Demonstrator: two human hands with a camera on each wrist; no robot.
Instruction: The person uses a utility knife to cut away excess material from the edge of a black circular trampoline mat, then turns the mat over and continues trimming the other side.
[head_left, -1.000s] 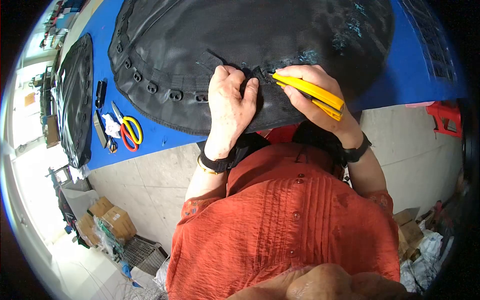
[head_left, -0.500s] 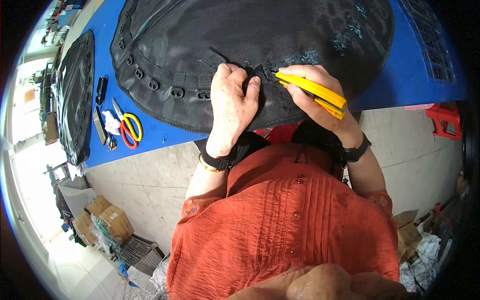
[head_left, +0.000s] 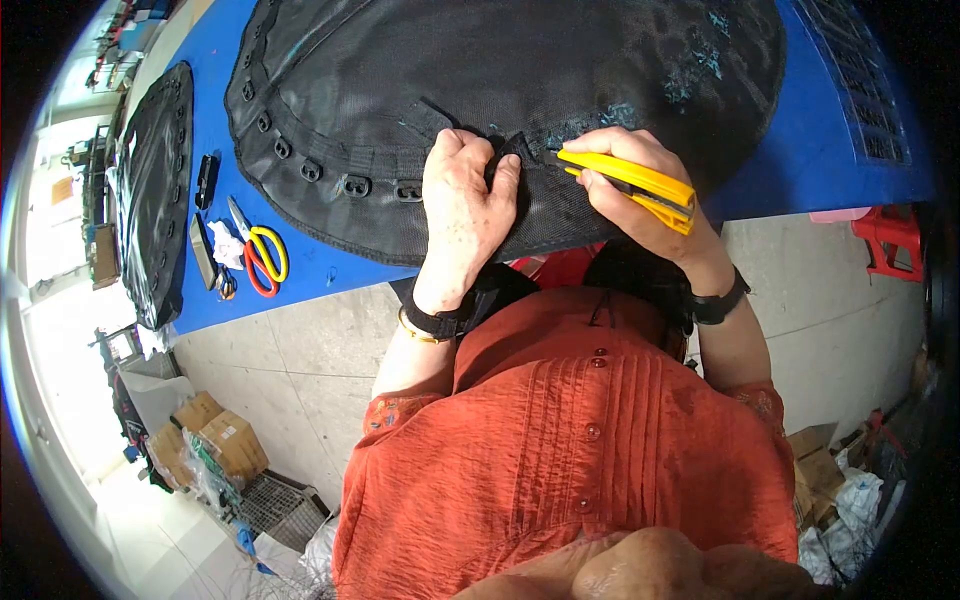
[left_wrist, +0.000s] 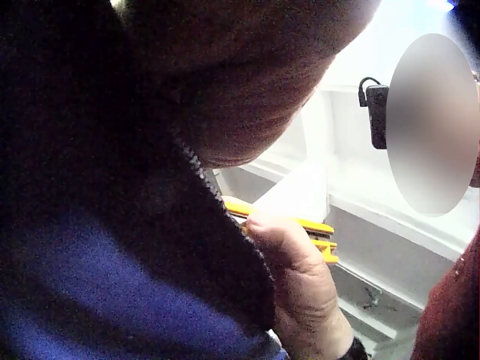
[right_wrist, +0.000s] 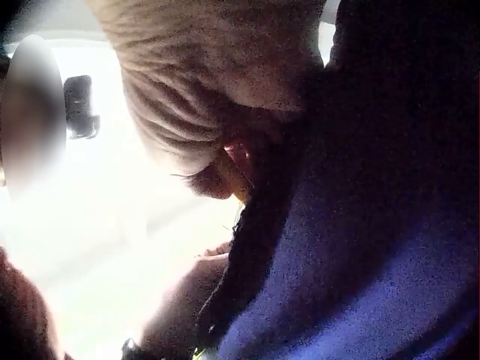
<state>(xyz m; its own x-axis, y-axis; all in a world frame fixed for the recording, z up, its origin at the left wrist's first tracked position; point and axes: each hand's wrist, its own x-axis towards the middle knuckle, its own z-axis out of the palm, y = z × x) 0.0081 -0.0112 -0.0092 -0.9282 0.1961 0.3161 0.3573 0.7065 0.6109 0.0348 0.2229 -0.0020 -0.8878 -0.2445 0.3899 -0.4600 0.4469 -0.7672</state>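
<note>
A large black mesh panel (head_left: 330,100) with plastic clips along its rim lies over the blue table. My left hand (head_left: 465,195) rests on its near side, fingers curled, and pinches a black webbing strap (head_left: 518,146) between thumb and fingers. Just right of it, my right hand (head_left: 645,185) grips yellow thread snips (head_left: 630,178), their dark tips pointing left at the strap and close over the mesh. In the left wrist view the back of the snips (left_wrist: 322,238) shows past the right hand (left_wrist: 296,277). The right wrist view is mostly dark and hides the tips.
Scissors (head_left: 262,255) with red and yellow handles, a black clip-like piece (head_left: 206,182) and a crumpled white scrap (head_left: 227,245) lie on the blue table (head_left: 310,280) at left. Another black panel (head_left: 155,200) is beyond them. A red stool (head_left: 893,240) stands at right.
My right hand and the snips have shifted slightly right, the tips drawing a little away from my left thumb. The left hand keeps its hold on the strap.
</note>
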